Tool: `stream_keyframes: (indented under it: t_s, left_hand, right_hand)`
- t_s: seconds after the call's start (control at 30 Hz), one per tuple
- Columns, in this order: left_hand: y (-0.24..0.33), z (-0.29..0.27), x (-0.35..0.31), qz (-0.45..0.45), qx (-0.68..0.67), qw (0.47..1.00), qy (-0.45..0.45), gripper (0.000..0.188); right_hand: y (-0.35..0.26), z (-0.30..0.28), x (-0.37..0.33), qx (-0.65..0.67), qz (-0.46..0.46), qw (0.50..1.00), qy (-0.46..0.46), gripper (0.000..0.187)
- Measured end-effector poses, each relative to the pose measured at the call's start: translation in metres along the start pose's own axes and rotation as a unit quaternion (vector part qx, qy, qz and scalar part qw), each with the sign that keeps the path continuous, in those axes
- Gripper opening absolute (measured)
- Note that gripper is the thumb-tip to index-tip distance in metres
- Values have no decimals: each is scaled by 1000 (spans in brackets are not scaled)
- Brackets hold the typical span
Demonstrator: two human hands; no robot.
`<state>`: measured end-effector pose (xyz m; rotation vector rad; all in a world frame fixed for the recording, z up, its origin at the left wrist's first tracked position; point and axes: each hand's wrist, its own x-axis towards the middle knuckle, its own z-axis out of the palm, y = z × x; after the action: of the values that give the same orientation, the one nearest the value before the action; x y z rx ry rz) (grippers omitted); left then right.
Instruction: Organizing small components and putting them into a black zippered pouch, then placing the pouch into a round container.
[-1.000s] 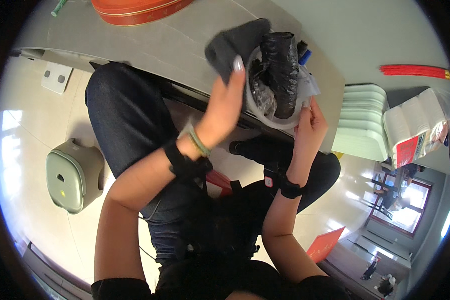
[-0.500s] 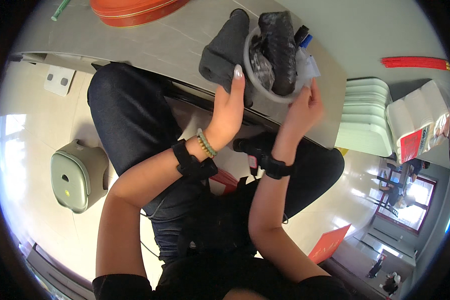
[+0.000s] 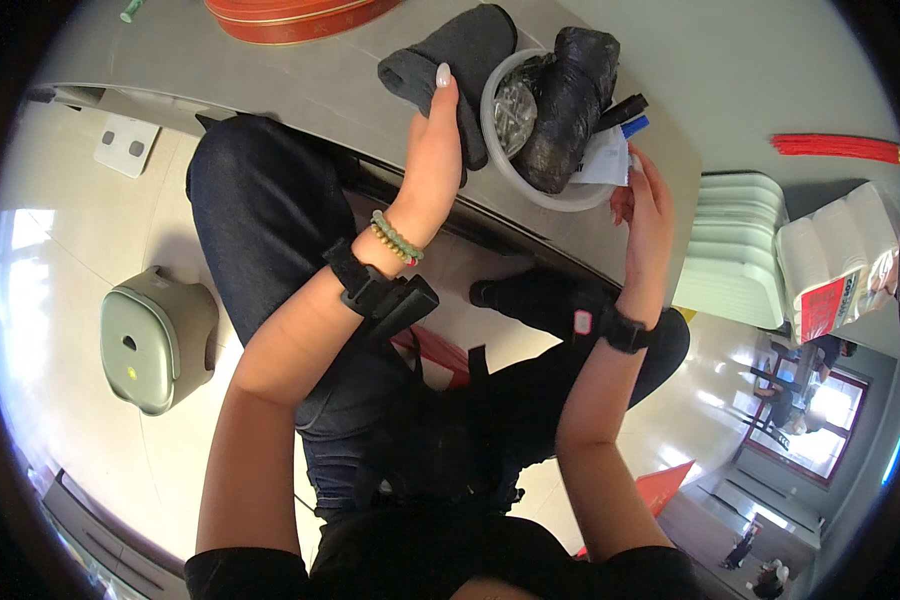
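Note:
My left hand (image 3: pixel 433 165) is closed on a folded dark grey cloth (image 3: pixel 450 52), its thumb lying over the fabric. The cloth rests by the left side of a round translucent plastic tub (image 3: pixel 492 125) at the table's front edge. In the tub are a black plastic-wrapped bundle (image 3: pixel 570 105), a crumpled clear wrapper (image 3: pixel 515 115), a white packet (image 3: pixel 602 160), a black capped pen (image 3: pixel 622 112) and a blue-ended item (image 3: pixel 635 126). My right hand (image 3: pixel 650 205) is beside the tub's right rim, fingers loosely bent and apart, near the packet. Nothing shows in its grasp.
A red round tin (image 3: pixel 300 22) stands at the far left of the grey table (image 3: pixel 300 95). Pale green stacked trays (image 3: pixel 735 250), wrapped white packs (image 3: pixel 840 255) and a red bundle (image 3: pixel 835 148) lie right. On the floor are a green-grey stool (image 3: pixel 155 345) and a white scale (image 3: pixel 126 147).
My left hand has moved left and away from me with the grey cloth, which is now folded over. My right hand has shifted right. The bundle and packet sit differently in the tub.

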<state>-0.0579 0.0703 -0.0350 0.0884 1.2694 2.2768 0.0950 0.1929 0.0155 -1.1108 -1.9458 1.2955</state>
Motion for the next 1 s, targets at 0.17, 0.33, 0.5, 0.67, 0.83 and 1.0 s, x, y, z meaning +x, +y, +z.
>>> stream_keyframes:
  t_s: [0.17, 0.33, 0.5, 0.67, 0.83, 1.0]
  left_hand:
    - [2, -1, 7, -42, 35, 997, -51, 54]
    - [1, 3, 2, -26, 4, 998, -50, 52]
    - [-6, 7, -35, 28, 85, 994, -67, 44]
    - [-24, 6, -69, 42, 139, 984, -100, 39]
    - [-8, 4, -47, -19, 192, 973, -128, 44]
    - [8, -3, 3, -125, -2, 979, -159, 50]
  right_hand:
    - [-1, -5, 23, 7, 70, 991, -112, 32]
    - [13, 13, 9, 32, 26, 997, -65, 30]
    - [26, 36, -13, 184, -6, 979, 93, 30]
    - [8, 64, -26, 220, 17, 953, 208, 16]
    - [6, 49, -38, 141, 35, 973, 177, 20]
    - [6, 23, -45, 87, 62, 993, 52, 30]
